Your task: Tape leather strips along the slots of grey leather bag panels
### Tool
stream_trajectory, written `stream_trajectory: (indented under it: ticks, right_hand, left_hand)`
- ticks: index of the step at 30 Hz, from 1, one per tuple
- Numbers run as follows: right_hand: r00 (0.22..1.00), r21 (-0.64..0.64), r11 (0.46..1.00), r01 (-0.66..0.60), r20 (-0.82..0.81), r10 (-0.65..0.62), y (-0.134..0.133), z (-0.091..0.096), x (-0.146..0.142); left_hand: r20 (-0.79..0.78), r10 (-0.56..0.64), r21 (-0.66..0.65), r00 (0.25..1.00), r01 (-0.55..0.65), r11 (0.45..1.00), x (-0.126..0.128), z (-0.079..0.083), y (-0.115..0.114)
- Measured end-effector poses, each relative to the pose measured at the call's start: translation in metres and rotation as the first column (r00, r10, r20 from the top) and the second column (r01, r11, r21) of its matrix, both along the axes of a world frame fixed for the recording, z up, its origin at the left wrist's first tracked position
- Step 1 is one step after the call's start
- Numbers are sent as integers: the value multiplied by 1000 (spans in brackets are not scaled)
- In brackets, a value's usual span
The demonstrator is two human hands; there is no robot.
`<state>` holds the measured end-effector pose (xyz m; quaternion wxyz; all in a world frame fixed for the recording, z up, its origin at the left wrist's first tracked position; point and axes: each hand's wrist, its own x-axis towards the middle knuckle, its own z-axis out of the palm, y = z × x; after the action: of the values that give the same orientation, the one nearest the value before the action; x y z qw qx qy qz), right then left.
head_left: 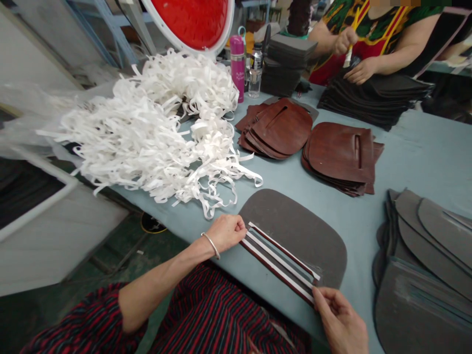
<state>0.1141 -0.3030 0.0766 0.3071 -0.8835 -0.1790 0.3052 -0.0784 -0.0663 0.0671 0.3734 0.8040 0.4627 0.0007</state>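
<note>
Left hand (225, 232) curled at the near-left end of the white strips (280, 263), fingertips pinched down on their ends. Right hand (339, 319) at the opposite end, thumb and forefinger closed narrowly on the strip tips near the table edge. Strips lying side by side, with dark reddish bands between them, stretched across the near edge of a grey rounded panel (298, 231). Panel flat on the blue-grey table (416, 147), directly in front of the striped lap. Silver bangle (211, 244) on the left wrist.

To the left, a big loose heap of white strips (147, 128), spilling over the table's edge. Beyond the panel, two stacks of brown leather pieces (280, 129) (341, 155), just beside each other. At the right edge, a fanned pile of grey panels (424, 260). Farther back, a pink bottle (238, 66) beside a clear bottle (254, 70), then a dark stack (289, 61). Across the table, another person's hands (359, 71) on a pile of black pieces (376, 98), one hand gripping a small brush.
</note>
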Motion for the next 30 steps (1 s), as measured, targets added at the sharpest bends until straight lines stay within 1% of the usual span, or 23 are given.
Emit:
stream_trajectory:
  ticks: [6, 10, 15, 21, 23, 25, 26, 28, 30]
  right_hand:
    - [999, 42, 999, -35, 8, 35, -4, -8, 2]
    - [998, 19, 998, -60, 35, 59, -6, -12, 3]
    - [998, -16, 999, -49, 50, 50, -6, -11, 2]
    - [998, 8, 999, -51, 41, 51, -4, -10, 0]
    - [996, 29, 997, -77, 55, 76, -6, -12, 1]
    - [994, 58, 993, -100, 58, 97, -9, -14, 1]
    - [993, 73, 992, -104, 58, 100, -10, -16, 1]
    - [993, 98, 990, -105, 67, 99, -12, -19, 0]
    - [993, 119, 988, -94, 83, 85, -13, -21, 0]
  left_hand:
    - [-5, 2, 18, 1000, -2, 1000, 1, 0, -2]
    - [-18, 9, 31, 1000, -8, 999, 1, -1, -2]
    - [-36, 15, 44, 999, -13, 999, 2, -2, -2]
    - [-68, 26, 80, 997, -21, 997, 3, -2, -5]
    - [-57, 14, 130, 998, -7, 991, 3, -3, -9]
    - [-27, -40, 238, 999, 45, 970, 3, -4, -15]
    - [-13, -84, 307, 996, 84, 948, 3, -4, -18]
    - [-12, -177, 447, 984, 164, 879, 2, -6, -25]
    - [-45, -249, 547, 967, 232, 804, 0, -7, -31]
